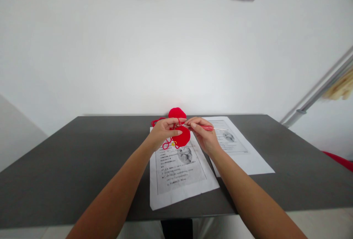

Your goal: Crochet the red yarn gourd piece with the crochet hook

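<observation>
My left hand (164, 130) pinches a round red crocheted piece (182, 136) held above the table, with loose red yarn (166, 145) looping below its fingers. A small yellow marker (173, 143) hangs at the piece's lower edge. My right hand (202, 132) is closed round a crochet hook with a red handle (206, 127), its metal tip pointing left into the red piece. Behind both hands a red ball of yarn (177, 113) rests on the dark table (68, 158).
Two printed sheets lie on the table: one (179, 172) under my hands, the other (239, 147) to the right. A white wall rises behind. A grey metal rail (317, 95) slants at the right, and something red (340, 160) shows at the right edge.
</observation>
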Tool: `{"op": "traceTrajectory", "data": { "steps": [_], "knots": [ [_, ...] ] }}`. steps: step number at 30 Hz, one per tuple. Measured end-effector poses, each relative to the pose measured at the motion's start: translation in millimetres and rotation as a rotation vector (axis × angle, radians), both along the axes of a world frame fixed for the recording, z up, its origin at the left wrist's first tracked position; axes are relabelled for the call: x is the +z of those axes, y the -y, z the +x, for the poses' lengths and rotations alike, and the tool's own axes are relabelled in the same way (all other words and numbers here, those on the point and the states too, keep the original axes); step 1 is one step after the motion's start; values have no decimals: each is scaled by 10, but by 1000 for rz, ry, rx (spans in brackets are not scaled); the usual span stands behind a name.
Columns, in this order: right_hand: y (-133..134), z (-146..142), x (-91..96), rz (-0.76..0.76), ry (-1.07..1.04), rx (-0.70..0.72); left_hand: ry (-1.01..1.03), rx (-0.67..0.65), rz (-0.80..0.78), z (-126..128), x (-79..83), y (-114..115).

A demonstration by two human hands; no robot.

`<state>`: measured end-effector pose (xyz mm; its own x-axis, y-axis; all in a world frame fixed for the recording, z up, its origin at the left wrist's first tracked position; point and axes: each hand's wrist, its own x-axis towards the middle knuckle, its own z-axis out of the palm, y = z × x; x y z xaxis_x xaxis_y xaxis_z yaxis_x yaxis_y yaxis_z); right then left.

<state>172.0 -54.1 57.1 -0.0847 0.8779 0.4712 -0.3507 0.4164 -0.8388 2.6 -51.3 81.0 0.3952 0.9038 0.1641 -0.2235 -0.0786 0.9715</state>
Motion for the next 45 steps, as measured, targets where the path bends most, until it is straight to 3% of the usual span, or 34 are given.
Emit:
{"op": "traceTrajectory", "data": {
  "steps": [7, 15, 19, 24, 33, 45],
  "knots": [
    [-15, 16, -24, -40, 30, 28, -39, 38, 29, -12, -30, -16],
    [-28, 122, 10, 21, 123, 62, -159, 136, 323, -26, -5, 7],
    [-10, 130, 44, 26, 110, 61, -192, 159, 383, -15, 25, 29],
    [12, 88, 85, -68, 6, 72, -190, 125, 300, -1, 26, 42],
    [-6, 14, 34, -204, -180, 138, -55, 18, -22, 38, -11, 17],
    [-6, 20, 68, -231, -255, 114, -26, 86, -110, 35, 11, 25]
  ]
}}
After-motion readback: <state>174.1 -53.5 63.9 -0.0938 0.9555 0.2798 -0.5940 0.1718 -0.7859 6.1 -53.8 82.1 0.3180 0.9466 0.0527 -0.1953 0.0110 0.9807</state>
